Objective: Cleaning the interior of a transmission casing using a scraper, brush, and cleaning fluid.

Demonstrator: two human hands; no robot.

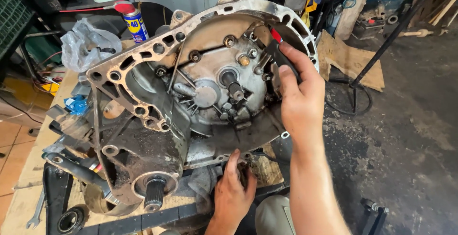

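Observation:
A dirty metal gearbox housing [143, 116] stands on a wooden bench with its round bell-shaped opening facing me. A splined shaft [234, 90] sticks out at its centre, and a second splined stub [155, 192] points down at the lower left. My right hand [298, 94] reaches inside the right of the opening and is shut on a dark tool with a red tip [276, 49]. My left hand [232, 194] presses against the housing's lower rim, fingers curled under it; whether it holds anything is hidden.
A blue and yellow spray can with a red cap [133, 21] and a crumpled clear plastic bag [88, 44] lie behind the housing. A spanner [36, 213] rests at the bench's lower left. Cardboard [350, 61] and a black stand [355, 89] are on the concrete floor at right.

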